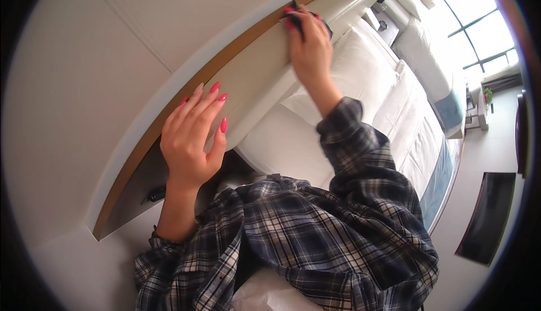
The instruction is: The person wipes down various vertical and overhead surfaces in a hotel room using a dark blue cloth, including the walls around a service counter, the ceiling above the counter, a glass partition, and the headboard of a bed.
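Note:
My right hand grips a dark cloth and presses it on the top of a cream padded headboard, close to its wooden edge strip. With fingers spread and nothing held, my left hand is over the near end of the headboard; whether it touches the surface I cannot tell. Below the headboard lie white pillows on a bed with white bedding. Part of the cloth is hidden under my right fingers.
A pale panelled wall runs along the headboard. Beyond the bed are a nightstand, a second bed and a bright window. A dark mat or panel is at the right. A small black object is near my left wrist.

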